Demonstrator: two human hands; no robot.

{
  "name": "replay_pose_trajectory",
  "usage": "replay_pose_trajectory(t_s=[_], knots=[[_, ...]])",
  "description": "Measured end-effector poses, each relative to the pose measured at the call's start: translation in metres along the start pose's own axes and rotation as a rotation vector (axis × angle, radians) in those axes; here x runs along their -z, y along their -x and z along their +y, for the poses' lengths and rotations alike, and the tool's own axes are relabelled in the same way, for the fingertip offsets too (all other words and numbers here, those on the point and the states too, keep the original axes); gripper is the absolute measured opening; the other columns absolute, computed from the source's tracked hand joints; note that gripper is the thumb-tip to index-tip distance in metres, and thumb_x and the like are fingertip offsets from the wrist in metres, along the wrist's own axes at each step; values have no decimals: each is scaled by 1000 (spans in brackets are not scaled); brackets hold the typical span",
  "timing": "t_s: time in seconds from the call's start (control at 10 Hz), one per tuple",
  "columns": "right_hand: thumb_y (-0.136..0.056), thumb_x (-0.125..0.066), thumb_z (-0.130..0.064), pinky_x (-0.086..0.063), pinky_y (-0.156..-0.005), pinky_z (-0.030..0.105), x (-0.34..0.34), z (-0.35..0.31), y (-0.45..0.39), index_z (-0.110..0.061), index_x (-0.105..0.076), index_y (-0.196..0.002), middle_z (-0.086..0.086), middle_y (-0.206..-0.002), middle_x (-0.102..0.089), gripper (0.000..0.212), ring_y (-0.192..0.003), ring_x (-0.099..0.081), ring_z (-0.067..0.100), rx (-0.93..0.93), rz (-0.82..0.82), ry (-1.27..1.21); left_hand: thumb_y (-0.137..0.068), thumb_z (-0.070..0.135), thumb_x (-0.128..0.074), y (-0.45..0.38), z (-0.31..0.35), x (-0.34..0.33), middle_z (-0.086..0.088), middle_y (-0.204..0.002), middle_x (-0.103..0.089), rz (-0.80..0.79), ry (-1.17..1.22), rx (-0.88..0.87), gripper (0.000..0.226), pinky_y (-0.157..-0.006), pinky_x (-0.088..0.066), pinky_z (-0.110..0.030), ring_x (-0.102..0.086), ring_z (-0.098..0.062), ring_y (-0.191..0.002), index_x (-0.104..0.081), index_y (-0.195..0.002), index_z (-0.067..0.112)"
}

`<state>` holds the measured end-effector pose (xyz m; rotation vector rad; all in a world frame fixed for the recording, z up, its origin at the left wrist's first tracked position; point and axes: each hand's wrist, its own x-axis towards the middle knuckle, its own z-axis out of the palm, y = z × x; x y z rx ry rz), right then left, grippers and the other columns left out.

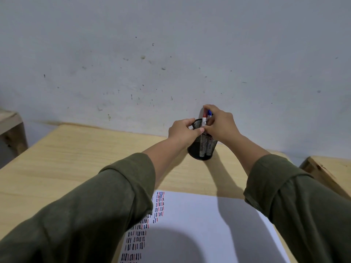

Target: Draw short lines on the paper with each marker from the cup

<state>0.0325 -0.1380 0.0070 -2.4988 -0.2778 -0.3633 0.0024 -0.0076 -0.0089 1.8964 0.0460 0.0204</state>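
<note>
Sleeves (106,202): 2 olive-green sleeves are seen nearest the camera, pushed up the forearms.
Paper (199,224): a white sheet is laid flat on the near part of the table; its left part is filled with rows of short black, red and blue strokes (159,206), the rest is bare and partly in shadow.
Table (76,152): a pale wood-grain top, smooth and level, is shown running to the wall.
Left hand (183,130): it is closed around the near rim and side of the cup, which is thereby steadied.
Mesh cup (203,147): a black wire-mesh holder stands upright near the far table edge, well apart from the paper; marker barrels are visible through the mesh.
Right hand (218,124): it is closed over the marker tops, fingers pinched on the red-capped marker.
Red-capped marker (204,118): a white barrel stands in the cup, a blue-capped marker (209,112) just behind it.
Handling: the marker is judged light, rigid and smooth; a pinch on the upper barrel below the cap is advised. The cup is judged light and easily tipped.
Room: a scuffed grey-white wall (171,54) is seen behind; wooden furniture pieces (11,128) flank the table.
</note>
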Motion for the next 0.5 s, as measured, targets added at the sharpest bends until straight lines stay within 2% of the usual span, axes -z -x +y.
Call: replay_pose_trajectory(t_s=[0.1, 0.2, 0.3, 0.5], knots=[[-70, -68, -4, -34, -51, 5, 2, 1, -1, -16, -55, -98, 6, -71, -61, 34, -68, -53, 21, 4, -10, 24, -82, 28, -70, 0, 1, 0, 0, -137, -56, 8, -3, -2, 59, -100, -37, -22, -50, -14, -127, -50, -137, 19], [-74, -69, -6, -36, -57, 5, 6, -2, 1, -25, -45, -134, 6, -79, -61, 67, -74, -54, 17, -24, 2, -12, -83, 33, -67, 5, 2, 0, 0, -138, -56, 24, -45, -14, 58, -101, -37, -24, -50, -16, -128, -50, -137, 18], [-80, -65, -7, -42, -73, 19, 16, -10, 11, -27, -31, -145, 8, -85, -65, 76, -81, -56, 15, -25, 42, -61, -85, 41, -63, 12, 2, 1, -2, -138, -54, 46, -71, -21, 57, -101, -38, -28, -49, -19, -128, -50, -135, 17], [-84, -62, -16, -41, -60, 14, 47, -32, 42, -30, -41, -138, 3, -88, -64, 60, -84, -59, 18, -22, 120, -172, -86, 41, -62, 28, 7, 21, -1, -133, -58, 119, 0, -8, 48, -104, -43, -35, -53, -19, -122, -57, -127, 18]])
